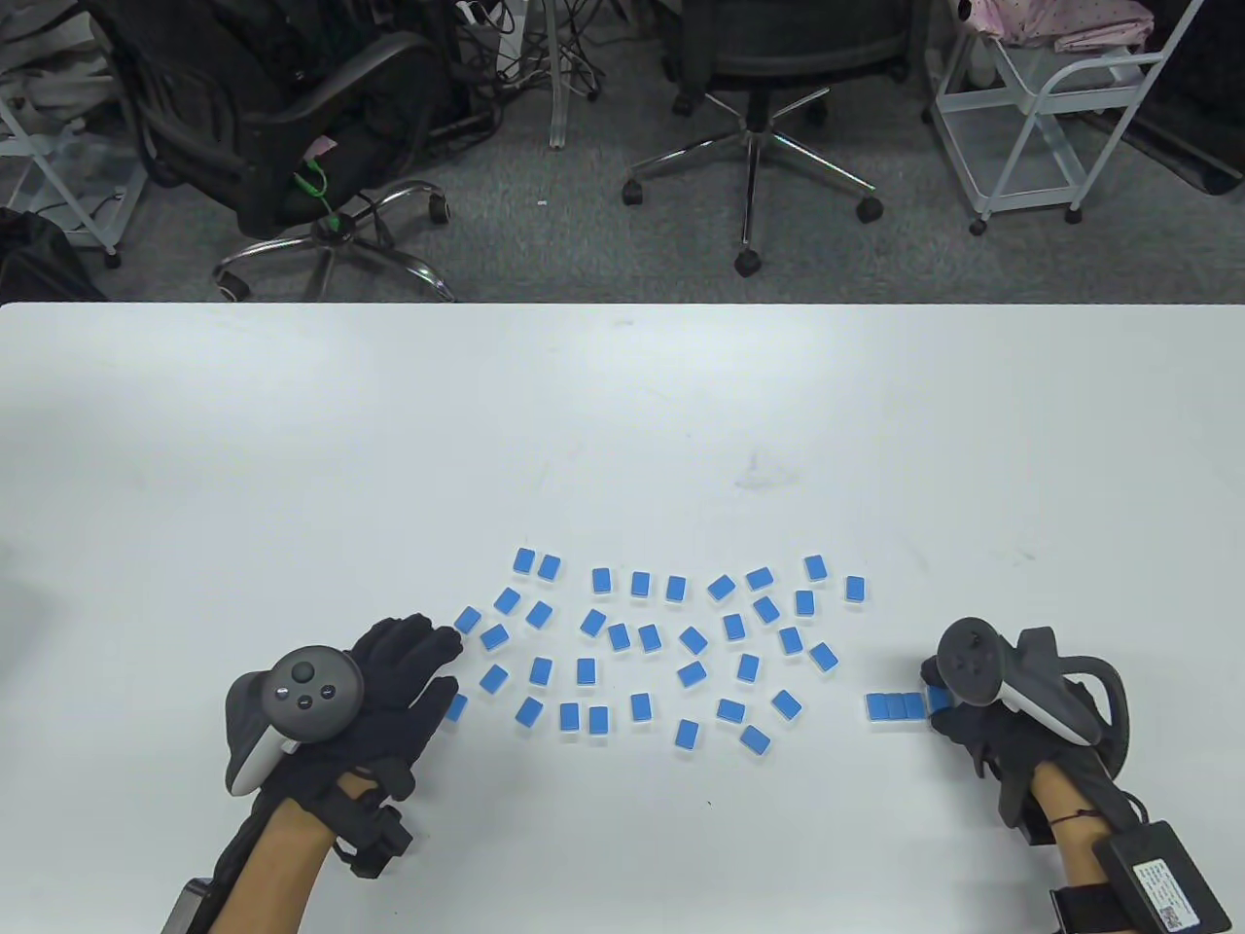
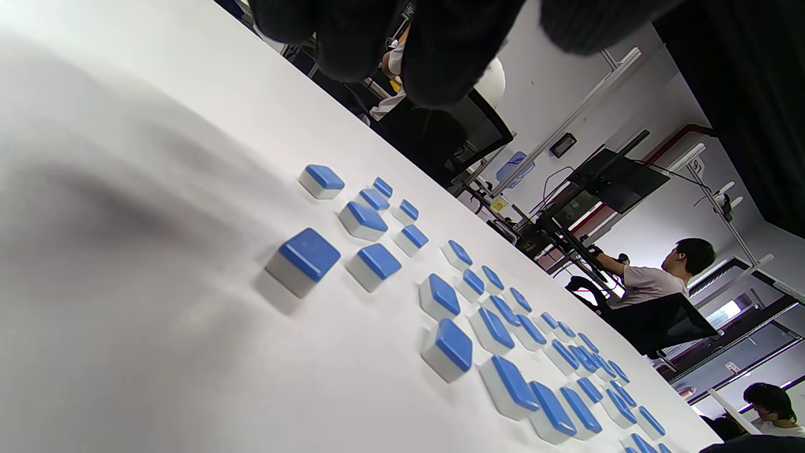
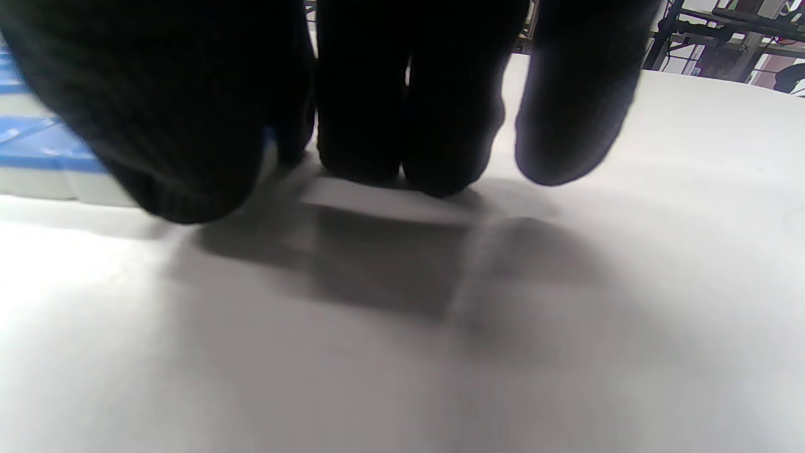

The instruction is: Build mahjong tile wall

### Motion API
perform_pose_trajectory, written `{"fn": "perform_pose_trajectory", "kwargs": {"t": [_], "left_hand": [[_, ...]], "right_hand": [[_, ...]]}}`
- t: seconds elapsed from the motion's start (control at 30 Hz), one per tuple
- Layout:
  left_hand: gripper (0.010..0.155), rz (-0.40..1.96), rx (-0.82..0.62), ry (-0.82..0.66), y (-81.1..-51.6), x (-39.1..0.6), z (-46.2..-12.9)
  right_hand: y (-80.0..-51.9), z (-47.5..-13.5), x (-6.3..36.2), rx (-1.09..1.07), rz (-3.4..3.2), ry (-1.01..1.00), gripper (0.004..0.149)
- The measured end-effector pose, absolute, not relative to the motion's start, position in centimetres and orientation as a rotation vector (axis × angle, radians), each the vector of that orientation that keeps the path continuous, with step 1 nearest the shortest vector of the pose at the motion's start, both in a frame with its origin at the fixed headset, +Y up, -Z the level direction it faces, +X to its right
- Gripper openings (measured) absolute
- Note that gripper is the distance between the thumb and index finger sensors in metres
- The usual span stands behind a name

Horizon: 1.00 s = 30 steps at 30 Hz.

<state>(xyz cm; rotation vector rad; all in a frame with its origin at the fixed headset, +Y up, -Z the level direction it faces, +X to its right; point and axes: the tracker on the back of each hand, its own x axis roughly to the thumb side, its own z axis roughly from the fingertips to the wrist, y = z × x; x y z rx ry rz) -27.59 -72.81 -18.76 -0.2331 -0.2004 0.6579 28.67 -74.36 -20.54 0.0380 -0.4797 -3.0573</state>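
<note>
White table (image 1: pixel 622 409), row's end tile (image 1: pixel 938 699) half-hidden

left hand (image 1: pixel 394 681): flat, fingers spread | right hand (image 1: pixel 973 715): fingers curled down

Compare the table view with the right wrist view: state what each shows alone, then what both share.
Only the table view shows the left hand, the loose tiles scattered face down and the office chairs beyond the table. Only the right wrist view shows the right hand's fingertips close up, down at the tabletop. Both show the short tile row beside the right hand and the white table.
</note>
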Motion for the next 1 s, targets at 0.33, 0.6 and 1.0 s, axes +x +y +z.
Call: {"fn": "perform_pose_trajectory", "kwargs": {"t": [0.33, 0.6, 1.0], "left_hand": [[0.065, 0.656, -0.236, -0.203, -72.84, -27.61, -18.72], [0.065, 0.655, -0.235, -0.203, -72.86, -27.63, -18.69], [0.065, 0.654, -0.237, -0.202, -72.88, -27.65, -18.66]], "right_hand": [[-74.46, -20.45, 28.34, 0.016, -3.045, -0.477, 0.056], [-74.54, -20.4, 28.33, 0.009, -3.052, -0.483, 0.056], [-74.55, -20.28, 28.36, 0.01, -3.047, -0.504, 0.063]]}}
